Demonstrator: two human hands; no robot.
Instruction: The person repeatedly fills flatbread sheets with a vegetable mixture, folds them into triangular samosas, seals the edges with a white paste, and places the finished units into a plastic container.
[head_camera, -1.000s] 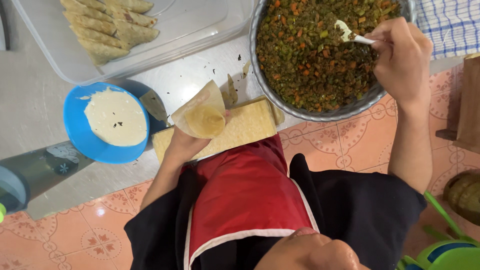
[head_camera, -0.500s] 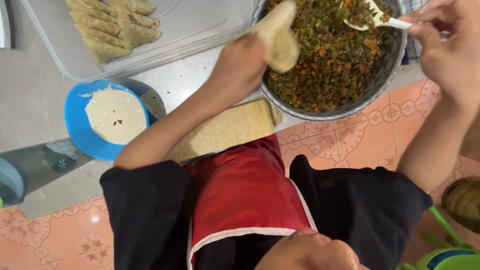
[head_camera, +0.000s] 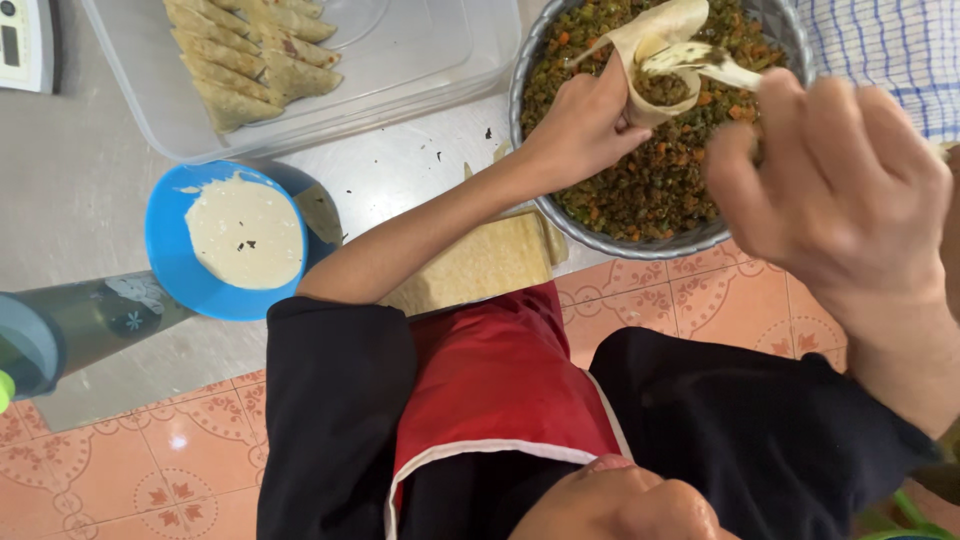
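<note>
The pastry cone (head_camera: 655, 60) sits gripped in the left hand (head_camera: 585, 125) above the metal bowl (head_camera: 560, 215) of filling at the steel bench's (head_camera: 90, 200) tiled-floor edge; the right hand (head_camera: 840, 190), beside it, pinches a white spoon (head_camera: 715, 68) into its mouth.

One head-worn view looks steeply down, close over the counter (head_camera: 420, 190).

A steel counter (head_camera: 420, 175) carries the work, with patterned orange floor tiles (head_camera: 120, 480) beyond its edge. On it stand a metal bowl (head_camera: 535, 190) of chopped filling, a clear tray (head_camera: 420, 60) of folded pastries, a blue bowl (head_camera: 165, 260) of pale paste, a stack of wrappers (head_camera: 480, 265) at the edge and a bottle (head_camera: 70, 325) lying on its side. A white scale (head_camera: 25, 40) sits at the far corner.
</note>
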